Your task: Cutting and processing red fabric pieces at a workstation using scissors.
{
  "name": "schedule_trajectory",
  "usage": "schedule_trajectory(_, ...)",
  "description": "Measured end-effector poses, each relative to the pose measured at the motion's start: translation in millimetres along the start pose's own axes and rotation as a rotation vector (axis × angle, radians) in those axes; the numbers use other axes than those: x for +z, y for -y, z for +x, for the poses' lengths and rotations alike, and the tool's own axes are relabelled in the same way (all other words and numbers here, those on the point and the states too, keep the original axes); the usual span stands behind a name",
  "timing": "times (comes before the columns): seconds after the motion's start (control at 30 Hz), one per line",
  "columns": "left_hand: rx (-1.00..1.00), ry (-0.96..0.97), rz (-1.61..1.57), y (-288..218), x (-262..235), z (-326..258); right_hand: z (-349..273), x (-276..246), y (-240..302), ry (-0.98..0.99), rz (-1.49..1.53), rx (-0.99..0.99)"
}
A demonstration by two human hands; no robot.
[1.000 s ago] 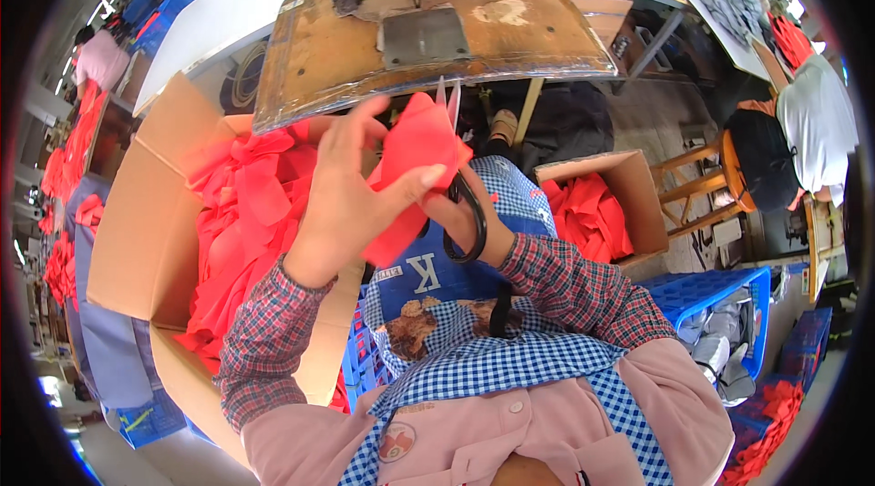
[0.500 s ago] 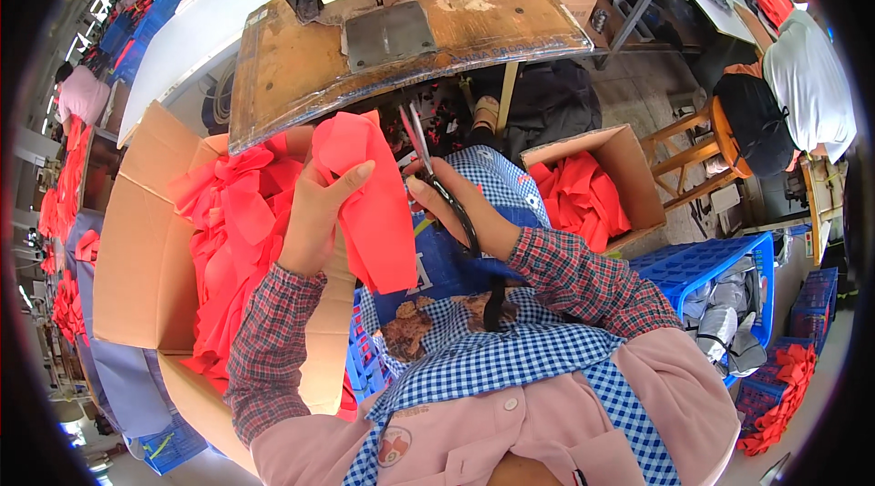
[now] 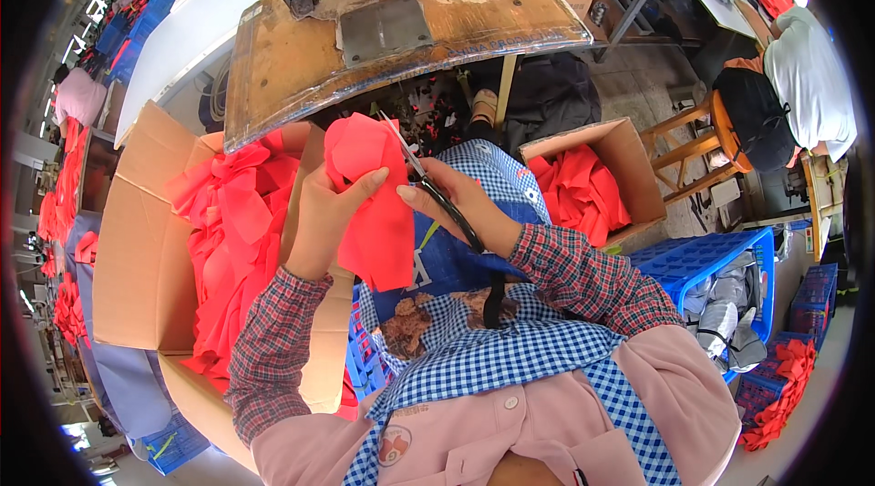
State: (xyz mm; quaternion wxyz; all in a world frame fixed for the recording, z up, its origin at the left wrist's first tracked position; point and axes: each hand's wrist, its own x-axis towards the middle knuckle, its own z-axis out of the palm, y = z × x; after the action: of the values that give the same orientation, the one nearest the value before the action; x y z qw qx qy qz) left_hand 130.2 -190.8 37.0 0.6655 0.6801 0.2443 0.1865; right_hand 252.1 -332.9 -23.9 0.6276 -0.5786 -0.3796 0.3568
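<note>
My left hand [image 3: 326,217] is closed on a red fabric piece [image 3: 378,240], which hangs folded over my lap with its rounded top upward. In my right hand [image 3: 469,203] is a pair of scissors [image 3: 448,203] with black handles. Their narrow blades point up and to the left, along the right edge of the fabric near its top. Whether the blades touch the cloth I cannot tell. Beside my left forearm, a big cardboard box [image 3: 137,258] holds a heap of red fabric pieces [image 3: 232,249].
Ahead stands a worn wooden machine table [image 3: 492,21]. Right of my lap is a smaller cardboard box [image 3: 645,180] with red fabric, and near it a blue crate [image 3: 670,263] of grey bundles. Another person [image 3: 807,76] sits on a wooden stool [image 3: 729,135] at the far right.
The scissors have swung left toward the top of the red fabric, and their blades are closer together. My left hand has shifted slightly to the right, still holding the fabric.
</note>
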Motion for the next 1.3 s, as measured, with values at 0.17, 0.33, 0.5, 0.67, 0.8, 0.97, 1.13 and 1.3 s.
schedule_trajectory(0.17,0.009,0.009,-0.009,-1,2,1,0,-1,0,-0.007,0.004,0.045)
schedule_trajectory(0.33,-0.018,0.024,0.036,-1,-5,1,-6,-7,25,0.040,-0.003,0.191)
schedule_trajectory(0.5,-0.056,0.088,0.099,3,-7,3,-9,-8,8,0.052,-0.024,0.192)
schedule_trajectory(0.67,-0.049,0.127,0.144,5,-6,1,-10,-8,-3,0.009,-0.096,0.037)
schedule_trajectory(0.8,-0.084,0.146,0.166,5,-7,1,-12,-12,-1,0.044,-0.148,0.090)
schedule_trajectory(0.97,-0.117,0.177,0.184,11,-6,5,-20,-10,0,0.026,-0.076,0.201)
schedule_trajectory(1.13,-0.080,0.145,0.230,29,-14,15,-25,-14,-13,0.001,0.118,0.309)
schedule_trajectory(1.3,-0.072,0.087,0.100,6,-40,42,-14,-32,-18,-0.131,0.207,0.351)
